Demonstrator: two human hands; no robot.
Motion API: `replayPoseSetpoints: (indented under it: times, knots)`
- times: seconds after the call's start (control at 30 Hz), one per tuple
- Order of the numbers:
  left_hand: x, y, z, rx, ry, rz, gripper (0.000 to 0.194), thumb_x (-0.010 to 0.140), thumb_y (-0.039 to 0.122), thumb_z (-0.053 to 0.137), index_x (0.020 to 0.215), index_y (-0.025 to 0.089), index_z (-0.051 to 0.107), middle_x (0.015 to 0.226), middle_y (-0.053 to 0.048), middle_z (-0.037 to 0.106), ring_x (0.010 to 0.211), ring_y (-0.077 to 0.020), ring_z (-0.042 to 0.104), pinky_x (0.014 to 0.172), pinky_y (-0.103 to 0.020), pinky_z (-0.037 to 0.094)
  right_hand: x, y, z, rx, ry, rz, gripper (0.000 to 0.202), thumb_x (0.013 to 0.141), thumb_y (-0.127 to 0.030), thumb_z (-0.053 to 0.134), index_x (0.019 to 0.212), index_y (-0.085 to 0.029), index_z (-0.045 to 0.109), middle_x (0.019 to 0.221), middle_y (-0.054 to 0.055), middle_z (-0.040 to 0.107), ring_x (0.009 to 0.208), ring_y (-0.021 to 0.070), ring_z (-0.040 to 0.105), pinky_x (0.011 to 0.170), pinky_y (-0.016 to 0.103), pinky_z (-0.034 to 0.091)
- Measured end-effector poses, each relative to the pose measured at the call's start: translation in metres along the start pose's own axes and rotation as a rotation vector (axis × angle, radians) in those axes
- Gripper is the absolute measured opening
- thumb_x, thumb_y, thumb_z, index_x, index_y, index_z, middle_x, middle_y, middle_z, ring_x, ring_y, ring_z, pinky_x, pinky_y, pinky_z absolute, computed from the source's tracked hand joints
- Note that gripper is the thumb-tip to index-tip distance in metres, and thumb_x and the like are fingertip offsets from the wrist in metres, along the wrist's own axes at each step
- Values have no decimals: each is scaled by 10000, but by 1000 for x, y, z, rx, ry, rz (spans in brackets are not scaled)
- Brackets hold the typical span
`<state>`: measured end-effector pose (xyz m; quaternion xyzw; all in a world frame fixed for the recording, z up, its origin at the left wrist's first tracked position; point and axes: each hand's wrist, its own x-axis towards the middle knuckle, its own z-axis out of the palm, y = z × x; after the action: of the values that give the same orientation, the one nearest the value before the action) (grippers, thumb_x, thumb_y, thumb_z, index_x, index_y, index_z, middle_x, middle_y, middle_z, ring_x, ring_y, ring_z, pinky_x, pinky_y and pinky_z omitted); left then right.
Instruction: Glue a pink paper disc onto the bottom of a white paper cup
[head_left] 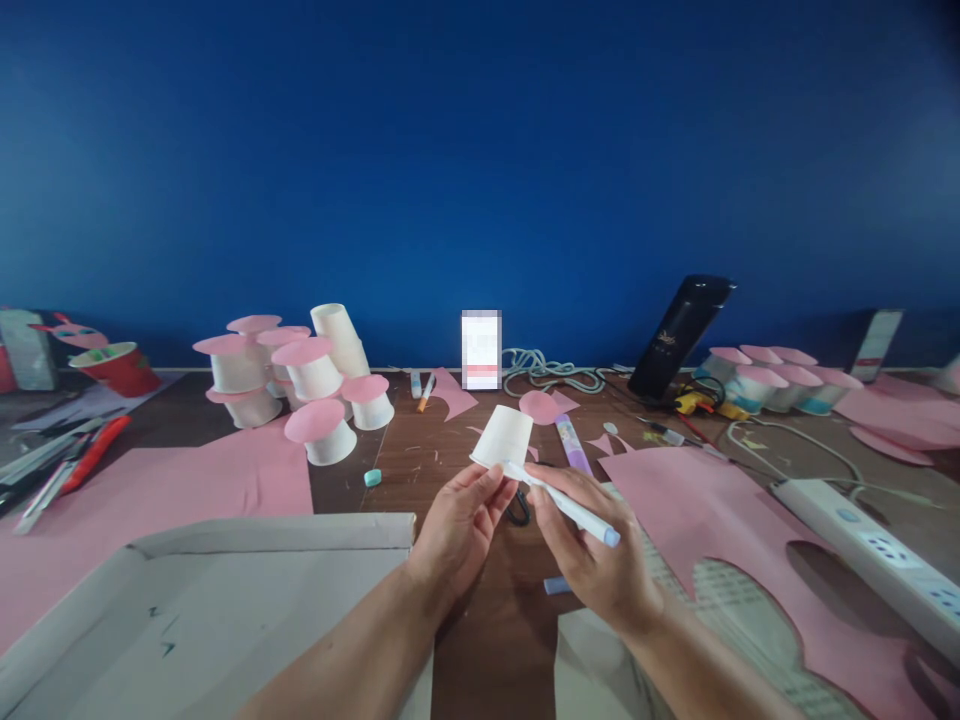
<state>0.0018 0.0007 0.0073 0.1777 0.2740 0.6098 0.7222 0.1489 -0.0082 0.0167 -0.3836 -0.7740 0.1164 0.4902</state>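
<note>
A plain white paper cup (504,437) is upside down and a little tilted, its wide rim toward me. My left hand (461,525) grips it by the rim with thumb and fingers. Between the closed fingers of my right hand (592,550) is a white marker (574,508) with a light blue end; its tip is at the cup's side near the rim. A blue cap (556,585) lies on the brown table below my right hand. Behind the cup is a round pink paper piece (538,405).
Cups topped with pink discs (315,421) stand at left, more (757,385) at right. Pink sheets (187,480), a cardboard tray (262,620), a power strip (885,560), a black bottle (679,335), a purple glue stick (573,444) and a phone (481,350) surround the hands.
</note>
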Motion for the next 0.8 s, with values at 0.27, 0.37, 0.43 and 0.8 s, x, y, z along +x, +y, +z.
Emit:
replayPoseSetpoints:
  times: [0.27,0.37,0.43,0.8]
  knots:
    - [0,0,0,-6,-12,1,88,708,179,745,762,123,704,854,-39,688,869,-109,629,918,-231,457,0,0,0,10,-4,-9,295,865,-146,535,1147,-209,599,981,62,680,871,184,651,759,316,551]
    - [-1,0,1,3,-15,-6,80,713,177,739,759,123,702,856,-38,689,855,-103,629,906,-220,460,0,-1,-1,0,-4,-14,290,872,-159,528,1148,-211,600,983,65,684,870,188,657,758,320,557]
    - [-1,0,1,8,-14,-10,83,708,177,743,755,123,702,871,-42,692,847,-101,630,898,-216,461,0,-1,-1,-10,-3,-23,286,878,-172,520,1148,-214,601,982,66,689,872,192,663,763,327,562]
    - [-1,-1,0,18,-29,-24,86,711,165,738,773,115,708,879,-52,694,846,-105,627,916,-229,454,1,0,0,-16,17,-31,288,870,-149,528,1142,-210,599,991,67,683,885,190,654,768,322,555]
